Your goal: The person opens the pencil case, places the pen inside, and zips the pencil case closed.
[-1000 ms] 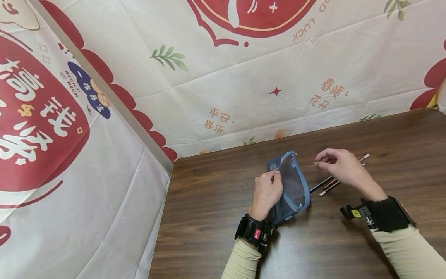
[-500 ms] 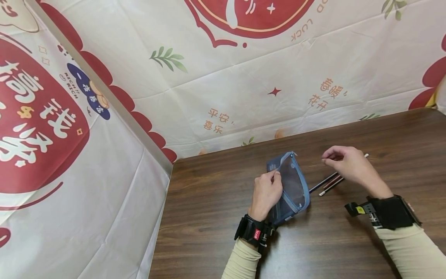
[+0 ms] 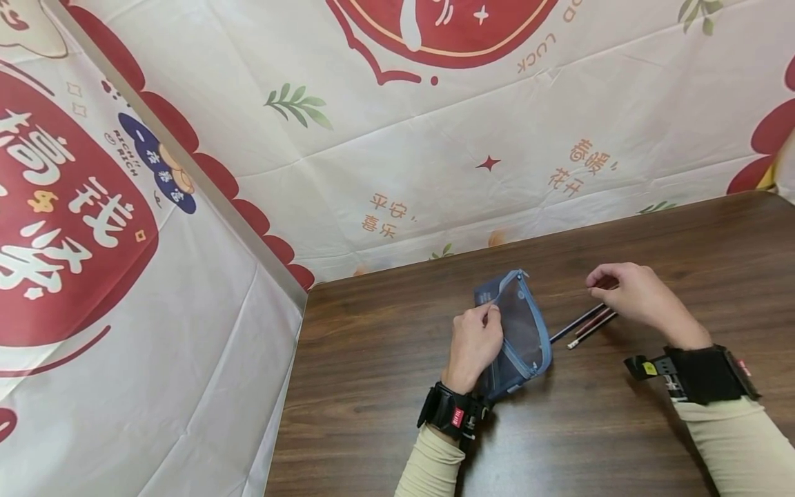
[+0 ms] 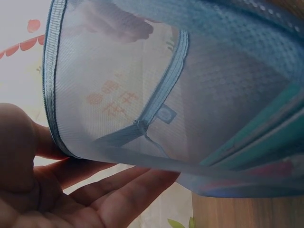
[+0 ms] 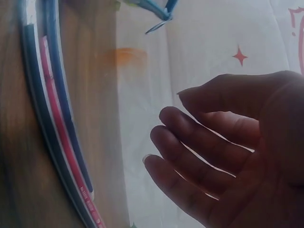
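Observation:
A blue mesh pencil case [image 3: 520,324] stands unzipped on the table, its mouth facing right. My left hand [image 3: 475,345] pinches its left rim between thumb and fingers. In the left wrist view, the see-through mesh [image 4: 109,95] and zipper edge [image 4: 51,71] pass between that thumb and the fingers. My right hand [image 3: 646,302] hovers above several pencils [image 3: 590,326], holding nothing, its fingers loosely bent. In the right wrist view, a red pencil [image 5: 59,118] lies between two dark ones, beside the fingers [image 5: 180,166]. The hand hides the pencils' far ends in the head view.
The brown wooden table [image 3: 366,386] runs up to a white printed cloth [image 3: 397,138] at the back. Another printed cloth panel [image 3: 205,345] stands along the left edge. Both wrists wear black camera straps [image 3: 456,411].
My right hand has shifted to the right, away from the pencil case and along the pencils, uncovering more of their near ends. The left hand and the case stay put.

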`<act>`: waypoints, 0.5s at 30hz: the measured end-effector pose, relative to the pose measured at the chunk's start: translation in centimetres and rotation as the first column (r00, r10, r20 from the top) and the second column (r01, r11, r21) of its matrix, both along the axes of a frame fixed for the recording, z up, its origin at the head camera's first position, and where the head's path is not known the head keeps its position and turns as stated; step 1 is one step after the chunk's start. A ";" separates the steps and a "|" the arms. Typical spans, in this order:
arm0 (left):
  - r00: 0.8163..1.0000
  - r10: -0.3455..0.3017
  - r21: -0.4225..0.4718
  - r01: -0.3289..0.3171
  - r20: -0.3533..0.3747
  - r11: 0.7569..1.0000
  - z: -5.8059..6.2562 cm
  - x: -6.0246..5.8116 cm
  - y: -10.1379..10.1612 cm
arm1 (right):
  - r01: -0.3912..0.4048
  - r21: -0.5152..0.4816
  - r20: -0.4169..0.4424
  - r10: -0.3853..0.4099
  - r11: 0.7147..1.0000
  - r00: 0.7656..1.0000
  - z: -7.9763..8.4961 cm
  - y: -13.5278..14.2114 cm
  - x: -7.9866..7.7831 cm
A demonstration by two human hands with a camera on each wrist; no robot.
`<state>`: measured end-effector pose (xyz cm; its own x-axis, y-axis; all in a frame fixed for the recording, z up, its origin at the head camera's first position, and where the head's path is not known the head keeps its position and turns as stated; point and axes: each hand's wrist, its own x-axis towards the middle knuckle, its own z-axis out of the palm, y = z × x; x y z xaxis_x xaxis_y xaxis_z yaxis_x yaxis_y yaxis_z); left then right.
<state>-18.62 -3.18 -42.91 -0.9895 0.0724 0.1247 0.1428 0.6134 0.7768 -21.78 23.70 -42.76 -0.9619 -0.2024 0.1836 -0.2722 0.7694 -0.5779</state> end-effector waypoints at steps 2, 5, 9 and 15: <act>1.000 0.000 0.004 0.000 0.008 1.000 0.0 0.0 0.0 | -0.024 0.028 0.016 0.024 0.999 1.000 -0.3 0.0 -0.1; 1.000 -0.001 0.011 0.001 0.019 1.000 -0.1 0.1 0.0 | -0.065 0.071 0.029 0.063 0.995 0.998 -0.7 -0.1 -0.3; 1.000 -0.001 0.005 0.001 0.018 1.000 -0.1 0.1 0.0 | -0.110 0.105 0.052 0.105 0.988 0.993 -1.3 -0.3 -0.5; 1.000 -0.004 0.001 0.004 0.023 1.000 0.1 0.1 0.0 | -0.154 0.132 0.083 0.144 0.979 0.986 -2.2 -0.5 -0.8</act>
<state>-18.56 -3.14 -42.84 -0.9919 0.0758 0.1018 0.1269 0.6121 0.7805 -22.63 23.16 -45.00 -0.9287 -0.3632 0.0750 -0.3513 0.7967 -0.4917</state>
